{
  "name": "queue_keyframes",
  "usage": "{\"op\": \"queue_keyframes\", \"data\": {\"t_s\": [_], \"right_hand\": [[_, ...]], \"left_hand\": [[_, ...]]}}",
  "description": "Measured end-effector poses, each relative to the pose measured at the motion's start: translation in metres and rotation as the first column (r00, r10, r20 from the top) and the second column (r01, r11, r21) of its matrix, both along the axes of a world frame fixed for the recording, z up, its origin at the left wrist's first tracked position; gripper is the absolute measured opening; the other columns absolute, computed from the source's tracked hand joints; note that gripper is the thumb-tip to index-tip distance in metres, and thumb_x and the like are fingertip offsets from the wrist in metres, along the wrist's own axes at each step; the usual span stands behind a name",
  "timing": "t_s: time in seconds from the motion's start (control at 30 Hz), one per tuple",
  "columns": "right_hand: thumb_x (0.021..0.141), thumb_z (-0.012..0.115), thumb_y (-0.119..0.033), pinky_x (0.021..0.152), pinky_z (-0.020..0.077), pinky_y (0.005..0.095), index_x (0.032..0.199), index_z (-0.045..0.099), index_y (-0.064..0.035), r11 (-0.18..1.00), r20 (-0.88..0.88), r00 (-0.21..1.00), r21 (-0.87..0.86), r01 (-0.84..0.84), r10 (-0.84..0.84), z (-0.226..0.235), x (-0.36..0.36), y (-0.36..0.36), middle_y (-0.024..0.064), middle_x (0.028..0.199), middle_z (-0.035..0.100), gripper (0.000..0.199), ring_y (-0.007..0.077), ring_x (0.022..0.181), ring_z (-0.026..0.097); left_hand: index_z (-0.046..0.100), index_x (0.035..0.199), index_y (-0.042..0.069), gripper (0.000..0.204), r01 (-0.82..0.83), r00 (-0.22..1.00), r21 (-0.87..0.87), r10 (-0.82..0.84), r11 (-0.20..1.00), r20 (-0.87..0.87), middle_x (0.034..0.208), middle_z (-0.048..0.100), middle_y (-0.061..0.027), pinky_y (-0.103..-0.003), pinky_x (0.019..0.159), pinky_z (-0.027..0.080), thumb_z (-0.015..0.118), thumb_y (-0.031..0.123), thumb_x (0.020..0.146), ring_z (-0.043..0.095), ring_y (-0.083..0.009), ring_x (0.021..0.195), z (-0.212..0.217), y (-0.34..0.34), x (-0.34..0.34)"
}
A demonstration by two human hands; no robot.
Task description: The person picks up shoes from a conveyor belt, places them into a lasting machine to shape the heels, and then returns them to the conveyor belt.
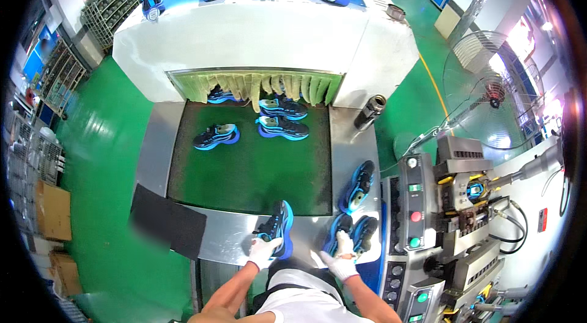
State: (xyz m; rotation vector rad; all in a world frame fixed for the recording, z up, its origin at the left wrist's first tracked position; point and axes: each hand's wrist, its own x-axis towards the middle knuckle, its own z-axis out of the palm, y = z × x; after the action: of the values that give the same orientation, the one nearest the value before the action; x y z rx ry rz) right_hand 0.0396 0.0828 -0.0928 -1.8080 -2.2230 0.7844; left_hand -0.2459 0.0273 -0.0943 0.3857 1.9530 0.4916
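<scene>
In my white-gloved left hand [263,252] is a black and blue sneaker [281,224], gripped at the heel end. Its toe points away from me and its blue sole faces right, over the steel ledge [223,234]. My right hand [340,257], gloved too, closes at the heel end of another sneaker [336,231]; its fingers partly cover the shoe. Touching that pair-like group is a further sneaker [365,232] on the right. Just beyond them another sneaker [358,186] lies on the steel edge.
Ahead, a green conveyor belt [251,167] carries several sneakers [282,128] out from under a fringed curtain [257,87] of a white machine [244,35]. A black mat [168,219] lies left. A dark metal cylinder [370,112], control panel [416,216] and fan [492,93] stand right.
</scene>
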Motion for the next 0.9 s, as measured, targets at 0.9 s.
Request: {"op": "queue_keyframes", "data": {"t_s": [0.9], "right_hand": [[0.074,0.087,-0.044,0.098,0.0508,0.0359,0.134,0.06,0.0,-0.157,-0.456,-0.481,-0.583,0.797,-0.749,0.131,0.021,-0.307,0.0171,0.12,0.071,0.079,0.0231,0.113,0.066]], "left_hand": [[0.066,0.108,-0.006,0.063,0.977,-0.06,0.188,-0.978,-0.098,-0.2,0.107,0.072,-0.0181,-0.043,0.094,0.052,0.087,0.046,0.077,0.067,-0.0297,0.102,0.137,-0.005,0.206]]}}
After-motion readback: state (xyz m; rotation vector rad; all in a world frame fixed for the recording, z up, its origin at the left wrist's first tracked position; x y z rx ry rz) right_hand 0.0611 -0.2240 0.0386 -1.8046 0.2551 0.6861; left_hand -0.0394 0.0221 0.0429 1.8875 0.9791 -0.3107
